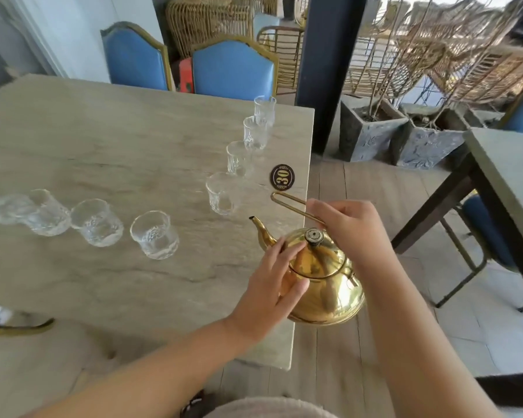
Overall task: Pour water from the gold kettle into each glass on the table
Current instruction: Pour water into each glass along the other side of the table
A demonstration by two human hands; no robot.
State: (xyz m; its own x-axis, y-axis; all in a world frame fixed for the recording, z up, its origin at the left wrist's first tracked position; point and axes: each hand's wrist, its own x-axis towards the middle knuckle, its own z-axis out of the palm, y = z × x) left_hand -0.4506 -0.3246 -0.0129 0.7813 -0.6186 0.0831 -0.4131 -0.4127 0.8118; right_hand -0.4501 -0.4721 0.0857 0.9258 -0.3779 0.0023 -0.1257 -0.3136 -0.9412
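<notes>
The gold kettle (325, 285) stands at the table's near right corner, its spout pointing left toward the glasses. My right hand (349, 227) grips the kettle's thin wire handle above the lid. My left hand (274, 285) rests with straight fingers against the kettle's left side and lid. Several clear glasses stand on the stone table (109, 152): one row runs away along the right edge, with the nearest glass (221, 193) just past the spout. Another row stretches left, starting with a short glass (154, 235). Whether the glasses hold water is hard to tell.
A dark oval number plate reading 30 (282, 177) lies near the right edge. Two blue chairs (233, 69) stand behind the table. A second table (507, 176) is at the right, stone planters (372, 128) beyond it, and a dark pillar (329, 70).
</notes>
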